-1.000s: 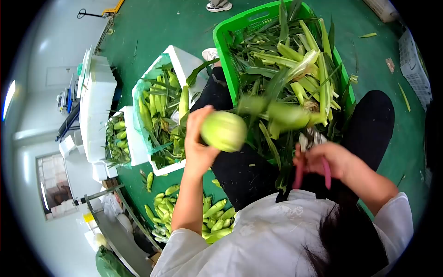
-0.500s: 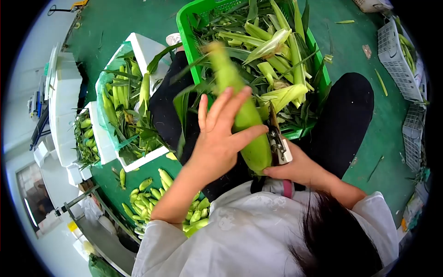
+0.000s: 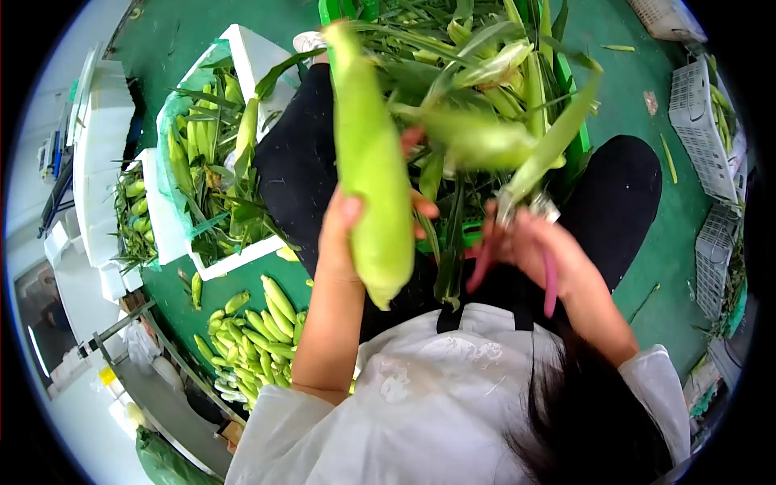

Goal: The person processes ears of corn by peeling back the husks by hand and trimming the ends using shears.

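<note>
My left hand (image 3: 343,230) is wrapped round a green ear of corn (image 3: 372,178), which stands nearly upright with its narrow end away from me. In my right hand (image 3: 537,242) are pruning shears with pink handles (image 3: 550,283). Their blades are by a long strip of husk (image 3: 558,137), and whether they grip it is unclear. A blurred pale green piece (image 3: 481,141) hangs between my hands, over the green crate (image 3: 580,145) of leaves and husks.
Left of my leg stands a white foam box (image 3: 242,263) of unpeeled corn, with another foam box (image 3: 167,210) beyond. A pile of ears (image 3: 255,339) lies on the floor. White baskets (image 3: 702,133) stand at the right.
The left hand has moved left with the ear, away from the shears. The right hand has shifted up and right, and the pink handles now show. A blurred green piece has appeared above the crate.
</note>
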A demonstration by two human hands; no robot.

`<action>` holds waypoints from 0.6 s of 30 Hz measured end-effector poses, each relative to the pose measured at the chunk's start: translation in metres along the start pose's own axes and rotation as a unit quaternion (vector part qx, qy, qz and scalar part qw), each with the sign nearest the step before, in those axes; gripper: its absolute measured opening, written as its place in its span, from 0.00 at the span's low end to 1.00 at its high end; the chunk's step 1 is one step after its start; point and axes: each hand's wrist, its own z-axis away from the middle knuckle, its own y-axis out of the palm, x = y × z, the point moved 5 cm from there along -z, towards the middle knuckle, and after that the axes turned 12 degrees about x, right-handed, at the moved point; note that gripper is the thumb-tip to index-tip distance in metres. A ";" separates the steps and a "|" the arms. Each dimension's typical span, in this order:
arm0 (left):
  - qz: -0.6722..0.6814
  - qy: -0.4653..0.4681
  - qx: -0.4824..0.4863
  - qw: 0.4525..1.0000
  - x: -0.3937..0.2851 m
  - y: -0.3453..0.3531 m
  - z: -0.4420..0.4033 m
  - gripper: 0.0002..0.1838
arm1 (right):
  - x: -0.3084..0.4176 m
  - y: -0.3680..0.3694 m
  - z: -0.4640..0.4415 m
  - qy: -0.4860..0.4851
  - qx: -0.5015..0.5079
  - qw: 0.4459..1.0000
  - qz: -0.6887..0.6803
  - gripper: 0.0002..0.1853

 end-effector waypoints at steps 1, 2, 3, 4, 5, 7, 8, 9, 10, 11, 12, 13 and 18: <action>-0.017 -0.043 -0.002 0.999 0.008 -0.001 0.002 0.50 | -0.011 -0.001 0.006 0.064 -0.008 0.996 0.058 0.27; -0.078 -0.044 -0.004 0.996 0.015 0.005 -0.004 0.52 | -0.015 0.006 0.014 0.105 -0.021 0.989 0.099 0.25; -0.138 -0.044 -0.007 0.989 0.023 0.012 -0.010 0.53 | -0.016 0.009 0.017 0.104 -0.023 0.990 0.093 0.23; -0.180 -0.075 0.015 0.981 0.030 0.012 -0.020 0.52 | -0.015 0.010 0.019 0.093 -0.043 0.993 0.061 0.22; -0.280 -0.097 0.018 0.955 0.041 0.007 -0.028 0.49 | -0.013 0.011 0.023 0.082 -0.064 0.994 0.027 0.22; -0.459 -0.134 0.033 0.878 0.059 0.010 -0.046 0.43 | -0.011 0.020 0.028 0.124 0.001 0.989 0.078 0.23; -0.464 -0.156 -0.013 0.872 0.066 0.014 -0.049 0.41 | -0.009 0.027 0.032 0.106 -0.024 0.986 0.129 0.23; -0.489 -0.140 -0.050 0.860 0.064 0.012 -0.051 0.40 | -0.008 0.029 0.038 0.132 -0.028 0.988 0.073 0.25; -0.514 -0.125 -0.087 0.844 0.061 0.008 -0.052 0.40 | -0.005 0.031 0.046 0.112 -0.018 0.992 0.059 0.27; -0.540 -0.108 -0.123 0.826 0.056 0.001 -0.054 0.40 | -0.002 0.031 0.056 0.091 -0.006 0.995 0.047 0.29; -0.535 -0.037 -0.142 0.832 0.052 -0.011 -0.053 0.38 | 0.005 0.029 0.065 0.079 -0.004 0.993 0.087 0.34; -0.531 -0.029 -0.124 0.838 0.048 -0.023 -0.051 0.40 | 0.016 0.028 0.074 0.064 -0.014 0.992 0.107 0.37; -0.469 -0.075 -0.029 0.880 0.010 0.016 -0.016 0.45 | 0.068 0.028 0.054 -0.057 -0.121 0.816 0.563 0.45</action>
